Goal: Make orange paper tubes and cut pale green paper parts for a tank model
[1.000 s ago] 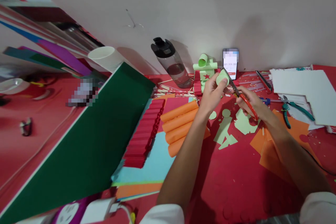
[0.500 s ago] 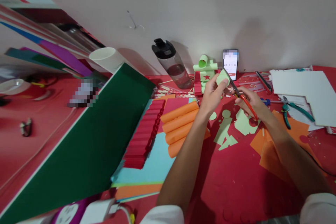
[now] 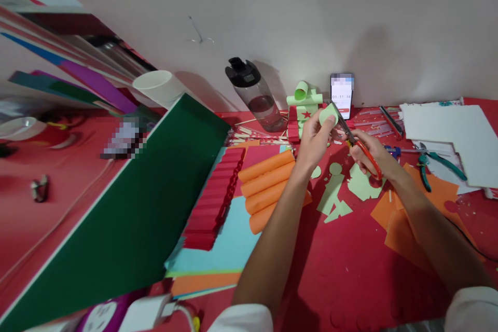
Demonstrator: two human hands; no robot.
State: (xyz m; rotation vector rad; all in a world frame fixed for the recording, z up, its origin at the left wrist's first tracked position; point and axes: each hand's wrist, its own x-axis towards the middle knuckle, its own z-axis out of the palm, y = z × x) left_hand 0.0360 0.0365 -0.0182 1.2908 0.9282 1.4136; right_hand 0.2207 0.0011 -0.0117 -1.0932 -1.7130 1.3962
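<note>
My left hand [image 3: 316,134] pinches a round piece of light green paper [image 3: 328,114] between thumb and fingers. In my right hand [image 3: 369,151] are red-handled scissors [image 3: 365,153], their blades pointing up and left against the paper's right edge. Below the hands lie light green paper offcuts [image 3: 332,192] and a small green paper disc [image 3: 315,171]. Just behind my left hand stands a model of rolled green paper [image 3: 305,109] with a red star on it. Whether the blades are fully closed is hard to make out.
A bottle [image 3: 254,96] and a phone [image 3: 342,96] showing a timer stand by the wall. Rolled orange paper [image 3: 266,192] and pleated red paper [image 3: 213,199] lie left, beside a slanted green board [image 3: 136,207]. Pliers [image 3: 443,163], orange sheets [image 3: 404,238] and a white board [image 3: 451,140] are right.
The scissors and my right hand have shifted very slightly, and the green paper is turned a little in my left hand. Everything else stays in place.
</note>
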